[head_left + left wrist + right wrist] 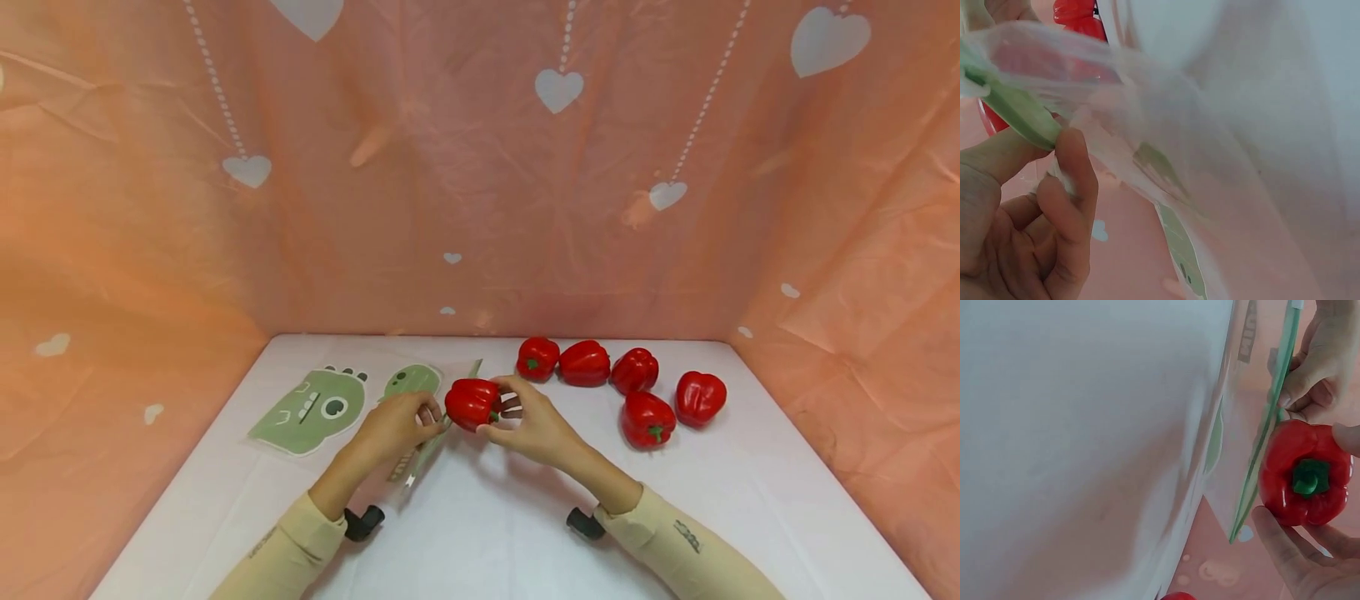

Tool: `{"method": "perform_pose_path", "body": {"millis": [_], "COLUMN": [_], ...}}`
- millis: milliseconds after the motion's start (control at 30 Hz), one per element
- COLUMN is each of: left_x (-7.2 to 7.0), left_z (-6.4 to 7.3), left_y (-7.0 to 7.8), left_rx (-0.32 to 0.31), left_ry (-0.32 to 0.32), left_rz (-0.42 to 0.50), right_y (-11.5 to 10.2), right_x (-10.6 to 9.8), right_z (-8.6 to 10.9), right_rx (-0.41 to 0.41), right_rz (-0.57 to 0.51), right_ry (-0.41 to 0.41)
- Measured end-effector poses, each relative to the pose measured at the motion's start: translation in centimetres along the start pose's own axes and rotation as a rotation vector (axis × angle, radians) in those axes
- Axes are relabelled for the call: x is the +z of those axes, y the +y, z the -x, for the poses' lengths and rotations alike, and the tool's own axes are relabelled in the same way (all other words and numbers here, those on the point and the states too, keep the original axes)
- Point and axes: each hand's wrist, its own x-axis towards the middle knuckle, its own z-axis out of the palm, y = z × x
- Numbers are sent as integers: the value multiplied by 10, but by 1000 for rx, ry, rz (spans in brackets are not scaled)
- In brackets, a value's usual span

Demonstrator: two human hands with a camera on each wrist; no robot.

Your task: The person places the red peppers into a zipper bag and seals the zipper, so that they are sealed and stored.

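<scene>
Between the thumb and fingers of my right hand (538, 423) is a red bell pepper (469, 403) with a green stem, raised above the table. My left hand (396, 427) pinches the green zip edge of a clear plastic bag (1141, 156) printed with a green cartoon figure. In the right wrist view, the pepper (1277, 472) overlaps the bag's green zip strip (1259, 447), its stem facing the camera. The left fingertips (1300, 384) are close to the pepper there.
Several more red bell peppers (585, 364) lie at the back right of the white table (480, 542). Another bag with a green one-eyed monster (315, 412) lies flat at the left. Pink and orange cloth (480, 208) with hearts surrounds the table.
</scene>
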Motion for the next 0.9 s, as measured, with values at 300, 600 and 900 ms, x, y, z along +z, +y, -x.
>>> {"method": "perform_pose_path", "body": {"millis": [300, 600, 900], "left_x": [-3, -6, -9], "left_z": [0, -1, -2], "left_y": [3, 6, 11], "left_rx": [13, 53, 107], "left_ry": [24, 127, 190], "left_rz": [-19, -57, -33], "right_y": [1, 4, 7], "right_x": [1, 0, 1], "right_z": [0, 1, 0], "right_rx": [34, 104, 135], "right_rz": [15, 76, 97], "right_ry": [-2, -32, -56]}}
